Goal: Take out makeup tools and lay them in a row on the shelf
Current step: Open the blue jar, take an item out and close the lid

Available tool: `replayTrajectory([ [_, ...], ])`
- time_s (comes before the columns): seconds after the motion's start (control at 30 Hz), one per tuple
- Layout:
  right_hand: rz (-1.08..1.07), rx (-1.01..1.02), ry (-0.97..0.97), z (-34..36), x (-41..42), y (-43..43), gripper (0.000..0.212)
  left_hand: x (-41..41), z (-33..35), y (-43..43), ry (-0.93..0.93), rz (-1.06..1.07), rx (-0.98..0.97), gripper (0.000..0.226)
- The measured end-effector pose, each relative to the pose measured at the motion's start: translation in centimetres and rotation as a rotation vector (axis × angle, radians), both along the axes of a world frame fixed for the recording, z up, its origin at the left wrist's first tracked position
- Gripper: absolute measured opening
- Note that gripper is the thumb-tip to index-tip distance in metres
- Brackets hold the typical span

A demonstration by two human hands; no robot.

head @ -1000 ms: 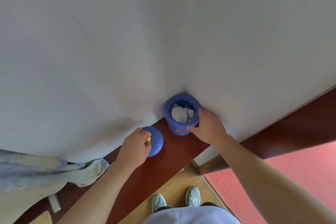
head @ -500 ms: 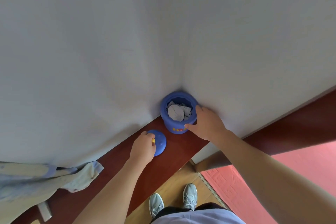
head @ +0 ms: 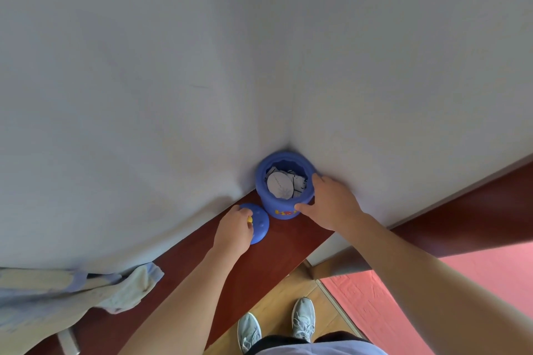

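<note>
The open blue jar (head: 271, 206) stands in the back corner of the shelf (head: 268, 265), where the walls meet, with the white makeup tools (head: 278, 183) inside it. The right hand (head: 328, 202) grips the jar's right side. The left hand (head: 233, 229) pinches the yellow knob (head: 250, 219) of the lid (head: 260, 225), just left of the jar. A cloth (head: 127, 288) lies near the shelf's left end.
</note>
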State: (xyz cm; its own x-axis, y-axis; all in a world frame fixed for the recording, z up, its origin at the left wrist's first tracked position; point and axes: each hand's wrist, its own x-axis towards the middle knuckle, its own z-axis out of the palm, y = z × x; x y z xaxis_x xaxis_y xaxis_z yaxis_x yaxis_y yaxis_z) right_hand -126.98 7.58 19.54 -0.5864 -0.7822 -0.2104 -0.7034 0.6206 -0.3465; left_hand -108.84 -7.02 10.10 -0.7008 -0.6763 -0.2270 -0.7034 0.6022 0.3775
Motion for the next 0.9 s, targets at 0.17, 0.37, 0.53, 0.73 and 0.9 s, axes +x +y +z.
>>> replayTrajectory([
  [0.17,0.008,0.016,0.015,-0.1,-0.1,0.0,0.086,0.3,0.8,-0.3,-0.010,-0.054,0.035,0.034],
  [0.37,0.018,-0.001,0.042,0.0,0.0,0.2,0.068,-0.6,7.0,-1.0,0.172,-0.083,-0.069,0.031],
  [0.53,0.034,0.000,0.063,0.1,0.0,0.3,0.071,-5.4,12.4,-1.8,0.243,-0.286,-0.112,0.037],
  [0.73,0.043,-0.028,0.069,-0.1,0.0,0.5,0.075,-10.6,11.8,-1.8,-0.179,-0.580,-0.228,0.022],
  [0.9,0.039,-0.046,0.077,-0.3,-0.2,0.5,0.071,-12.8,11.2,-1.3,-0.316,-0.631,-0.310,0.025],
])
